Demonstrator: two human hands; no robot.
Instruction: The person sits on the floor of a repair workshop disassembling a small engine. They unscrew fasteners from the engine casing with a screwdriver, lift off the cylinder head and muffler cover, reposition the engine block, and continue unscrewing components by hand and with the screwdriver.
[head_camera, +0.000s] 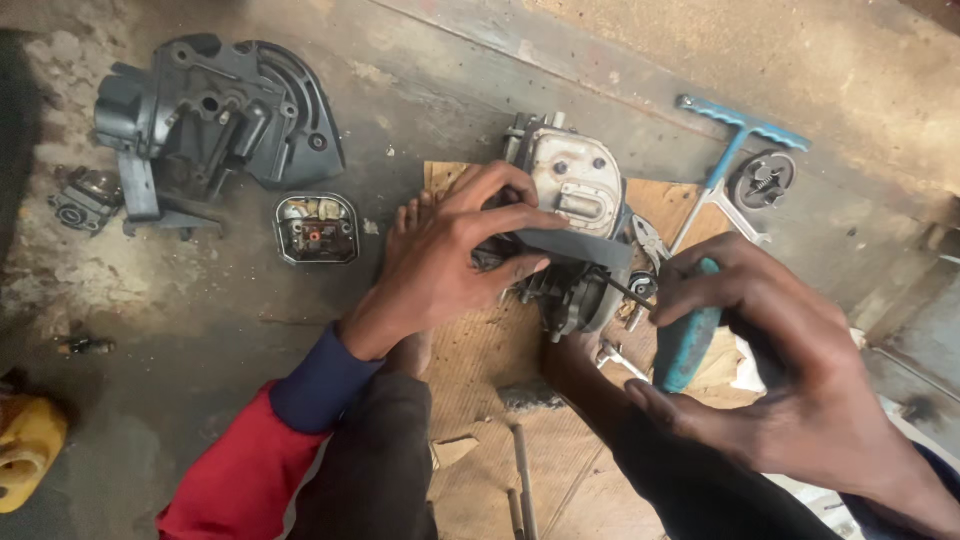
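l hand (455, 255): gripping engine (570, 235), fingers round dark strap on it
r hand (775, 345): clenched on teal screwdriver (685, 335), tip at engine, just right of l hand
t-wrench (735, 150): above r hand, untouched

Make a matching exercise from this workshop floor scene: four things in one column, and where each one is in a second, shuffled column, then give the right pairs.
Things:
1. dark grey housing
2. T-handle wrench
3. screwdriver
4. small engine

Places:
A. gripped in the right hand, its tip against the engine
B. on the cardboard, steadied by the left hand
C. on the floor at the far left
D. on the floor to the far right of the engine, beside a round metal part

Pairs: 1-C, 2-D, 3-A, 4-B
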